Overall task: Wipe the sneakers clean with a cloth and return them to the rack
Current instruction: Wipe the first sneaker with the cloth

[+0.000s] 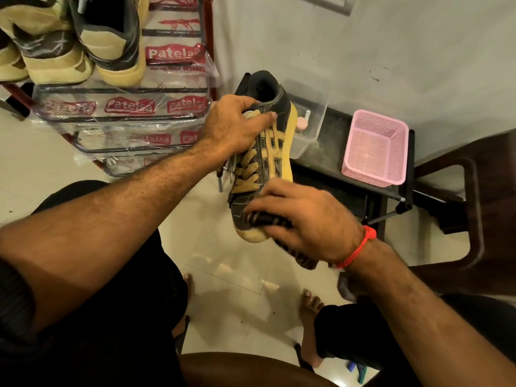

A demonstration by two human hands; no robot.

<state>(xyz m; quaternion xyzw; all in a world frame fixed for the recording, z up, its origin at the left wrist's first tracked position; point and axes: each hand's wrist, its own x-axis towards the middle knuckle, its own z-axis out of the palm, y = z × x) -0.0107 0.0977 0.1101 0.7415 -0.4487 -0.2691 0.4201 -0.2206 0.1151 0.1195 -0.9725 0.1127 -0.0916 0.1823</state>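
A black and yellow sneaker (272,143) with yellow laces is held in the air in front of me, toe pointing toward me. My left hand (234,124) grips it from above near the tongue and collar. My right hand (304,219) presses a dark striped cloth (296,252) against the toe, fingers curled over it. A red thread band circles my right wrist. Other sneakers (83,43) in black and tan sit on the top shelf of the shoe rack (125,118) at the upper left.
The rack's lower shelves are wrapped in printed plastic. A low black stand (335,160) at right carries a clear plastic box (310,115) and a pink perforated basket (375,148). A dark chair (480,208) stands at far right. My bare feet rest on the tiled floor.
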